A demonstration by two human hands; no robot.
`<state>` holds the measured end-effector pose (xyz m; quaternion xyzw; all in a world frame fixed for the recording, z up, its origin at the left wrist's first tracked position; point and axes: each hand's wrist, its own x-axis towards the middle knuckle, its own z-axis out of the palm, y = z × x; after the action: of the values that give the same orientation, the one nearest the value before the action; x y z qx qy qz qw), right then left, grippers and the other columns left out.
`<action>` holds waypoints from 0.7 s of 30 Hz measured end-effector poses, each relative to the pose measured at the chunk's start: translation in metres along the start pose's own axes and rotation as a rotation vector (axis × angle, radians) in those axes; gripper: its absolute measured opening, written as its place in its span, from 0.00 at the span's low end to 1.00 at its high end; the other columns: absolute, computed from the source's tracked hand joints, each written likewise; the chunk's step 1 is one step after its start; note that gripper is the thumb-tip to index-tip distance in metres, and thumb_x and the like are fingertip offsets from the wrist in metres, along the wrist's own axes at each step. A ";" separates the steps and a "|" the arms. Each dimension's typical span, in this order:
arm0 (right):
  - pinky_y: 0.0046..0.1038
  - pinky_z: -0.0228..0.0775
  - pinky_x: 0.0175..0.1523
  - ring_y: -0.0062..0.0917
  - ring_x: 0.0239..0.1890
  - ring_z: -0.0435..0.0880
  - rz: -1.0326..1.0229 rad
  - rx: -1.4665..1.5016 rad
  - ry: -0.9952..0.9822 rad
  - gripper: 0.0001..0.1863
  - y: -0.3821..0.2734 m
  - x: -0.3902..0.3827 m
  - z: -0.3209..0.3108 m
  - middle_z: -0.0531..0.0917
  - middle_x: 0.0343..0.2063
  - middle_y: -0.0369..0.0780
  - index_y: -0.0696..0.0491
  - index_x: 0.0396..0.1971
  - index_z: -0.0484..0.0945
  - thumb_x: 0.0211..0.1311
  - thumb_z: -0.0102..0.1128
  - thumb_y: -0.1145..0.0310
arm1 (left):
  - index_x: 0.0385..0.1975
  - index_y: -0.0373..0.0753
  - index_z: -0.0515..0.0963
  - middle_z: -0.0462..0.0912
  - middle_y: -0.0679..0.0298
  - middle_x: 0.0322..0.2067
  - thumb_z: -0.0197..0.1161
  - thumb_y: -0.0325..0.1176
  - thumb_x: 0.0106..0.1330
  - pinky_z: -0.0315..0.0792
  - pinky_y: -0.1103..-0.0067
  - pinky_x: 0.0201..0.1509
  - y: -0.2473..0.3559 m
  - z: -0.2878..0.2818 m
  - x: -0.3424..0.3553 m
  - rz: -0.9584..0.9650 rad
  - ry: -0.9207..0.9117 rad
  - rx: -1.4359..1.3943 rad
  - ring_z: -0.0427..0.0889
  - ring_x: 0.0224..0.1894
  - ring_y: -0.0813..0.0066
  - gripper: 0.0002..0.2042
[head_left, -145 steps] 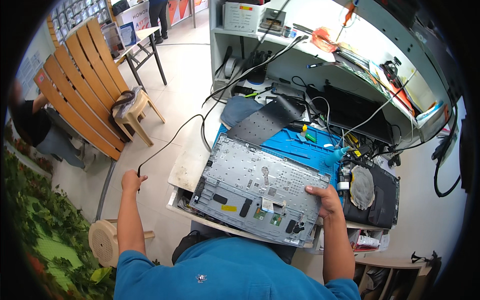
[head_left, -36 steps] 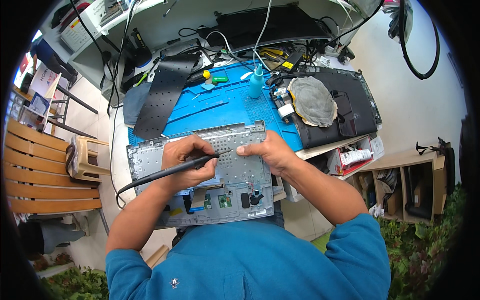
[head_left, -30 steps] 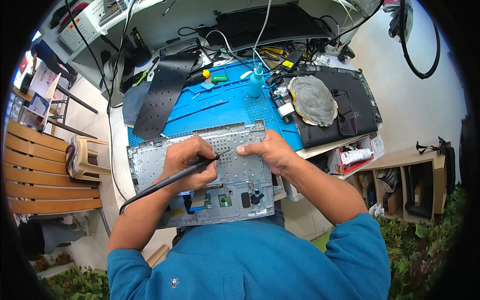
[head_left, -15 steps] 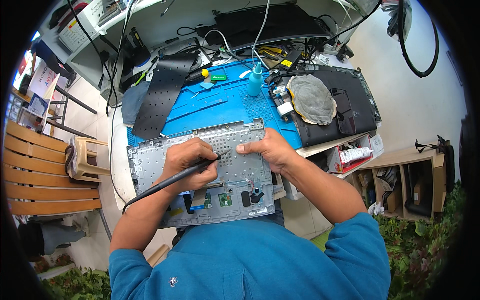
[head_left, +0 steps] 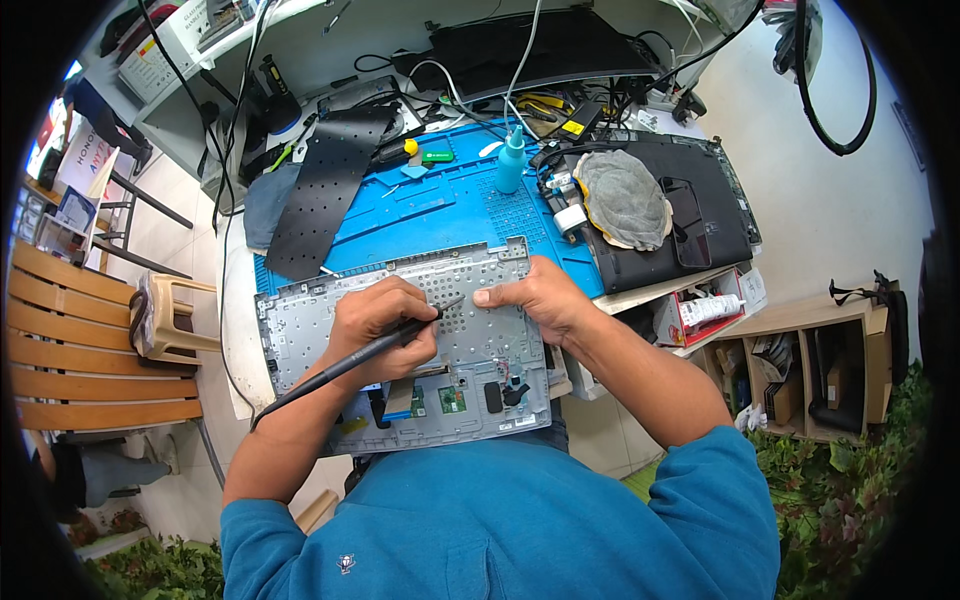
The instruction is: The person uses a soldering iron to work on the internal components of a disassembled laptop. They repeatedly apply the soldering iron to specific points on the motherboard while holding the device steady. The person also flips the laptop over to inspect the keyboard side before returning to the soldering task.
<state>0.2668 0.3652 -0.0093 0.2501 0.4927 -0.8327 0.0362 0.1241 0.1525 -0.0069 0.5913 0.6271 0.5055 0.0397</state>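
Observation:
A grey laptop top cover (head_left: 420, 262) lies inner side up at the near edge of the bench, its lower side close to my body. My left hand (head_left: 383, 325) is closed round a black soldering iron (head_left: 352, 360), whose cord trails off to the left. The iron's thin tip rests at or just above the rows of small round posts right of the hand. With the thumb on the panel and the fingers round its far side, my right hand (head_left: 535, 300) grips the cover's right edge. A green circuit board (head_left: 453, 400) and flat cables show on the cover's near part.
A blue work mat (head_left: 430, 205) lies beyond, with a black perforated sheet (head_left: 325, 190) and a teal bottle (head_left: 510, 165). At the right, a grey round cloth pad (head_left: 625, 200) and a phone (head_left: 686, 222) sit on a black laptop part. A red box (head_left: 705, 310) stands below.
The rear end of the soldering iron and its cord have shifted slightly. Both hands and the cover stay almost in place.

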 end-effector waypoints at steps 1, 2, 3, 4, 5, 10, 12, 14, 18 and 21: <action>0.38 0.85 0.51 0.34 0.42 0.91 -0.004 0.002 -0.004 0.23 0.000 0.000 0.000 0.89 0.44 0.49 0.64 0.51 0.81 0.54 0.73 0.81 | 0.31 0.37 0.82 0.86 0.59 0.30 0.74 0.21 0.50 0.78 0.81 0.30 0.000 0.000 0.000 0.003 0.000 -0.001 0.85 0.28 0.75 0.10; 0.38 0.85 0.51 0.34 0.42 0.91 -0.009 0.003 -0.008 0.22 0.000 0.000 0.000 0.89 0.44 0.49 0.64 0.51 0.82 0.54 0.73 0.81 | 0.31 0.37 0.82 0.86 0.59 0.30 0.74 0.21 0.50 0.78 0.81 0.30 0.000 0.000 0.000 0.005 -0.001 -0.002 0.85 0.28 0.75 0.10; 0.38 0.85 0.51 0.34 0.42 0.91 -0.013 0.005 -0.011 0.22 0.001 0.001 0.000 0.89 0.44 0.49 0.64 0.51 0.82 0.54 0.73 0.81 | 0.31 0.37 0.82 0.86 0.59 0.30 0.74 0.21 0.50 0.78 0.80 0.30 -0.001 0.000 0.000 0.008 -0.002 -0.002 0.85 0.28 0.75 0.10; 0.38 0.85 0.51 0.34 0.42 0.91 -0.008 0.006 -0.009 0.22 0.000 0.001 0.000 0.89 0.44 0.49 0.64 0.51 0.82 0.54 0.73 0.81 | 0.30 0.36 0.82 0.86 0.59 0.30 0.73 0.21 0.49 0.78 0.80 0.30 0.000 0.000 0.000 0.003 0.003 -0.003 0.85 0.28 0.74 0.09; 0.38 0.85 0.51 0.34 0.42 0.91 -0.003 0.007 -0.006 0.22 0.000 0.001 0.000 0.89 0.44 0.49 0.64 0.51 0.82 0.54 0.73 0.81 | 0.30 0.36 0.82 0.85 0.60 0.30 0.73 0.21 0.49 0.78 0.80 0.30 0.000 0.001 0.000 -0.002 0.007 -0.003 0.85 0.27 0.74 0.09; 0.38 0.85 0.51 0.34 0.42 0.91 -0.001 0.014 -0.010 0.22 0.001 0.002 -0.001 0.89 0.44 0.48 0.63 0.51 0.82 0.53 0.73 0.81 | 0.29 0.36 0.82 0.85 0.60 0.29 0.72 0.22 0.48 0.78 0.79 0.30 -0.001 0.001 -0.001 0.001 0.011 -0.004 0.86 0.27 0.73 0.09; 0.38 0.85 0.51 0.33 0.42 0.91 0.002 0.014 -0.016 0.23 0.003 0.004 -0.003 0.89 0.44 0.48 0.62 0.50 0.82 0.52 0.76 0.79 | 0.29 0.36 0.82 0.85 0.60 0.29 0.72 0.22 0.48 0.78 0.79 0.30 -0.001 0.001 -0.001 -0.002 0.012 -0.010 0.86 0.27 0.73 0.09; 0.38 0.85 0.51 0.33 0.42 0.91 -0.004 0.010 -0.013 0.23 0.002 0.002 -0.002 0.90 0.44 0.48 0.62 0.50 0.82 0.52 0.76 0.79 | 0.29 0.36 0.82 0.85 0.59 0.29 0.73 0.21 0.48 0.77 0.80 0.31 0.000 0.000 0.000 0.014 0.002 -0.002 0.85 0.28 0.73 0.09; 0.38 0.85 0.52 0.33 0.42 0.91 -0.004 0.009 -0.013 0.23 0.002 0.002 -0.002 0.90 0.44 0.48 0.62 0.50 0.83 0.52 0.76 0.79 | 0.29 0.36 0.81 0.86 0.58 0.29 0.73 0.21 0.49 0.77 0.79 0.31 -0.001 0.000 0.000 0.016 -0.002 0.003 0.85 0.27 0.72 0.09; 0.38 0.84 0.52 0.33 0.43 0.91 0.006 -0.008 -0.004 0.23 0.001 0.003 -0.001 0.90 0.44 0.48 0.63 0.50 0.83 0.52 0.76 0.79 | 0.28 0.36 0.81 0.86 0.58 0.29 0.73 0.21 0.48 0.77 0.80 0.31 -0.003 0.000 -0.002 0.017 -0.002 -0.004 0.85 0.27 0.73 0.09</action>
<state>0.2654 0.3661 -0.0121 0.2495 0.4954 -0.8310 0.0407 0.1221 0.1516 -0.0103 0.5972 0.6210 0.5063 0.0372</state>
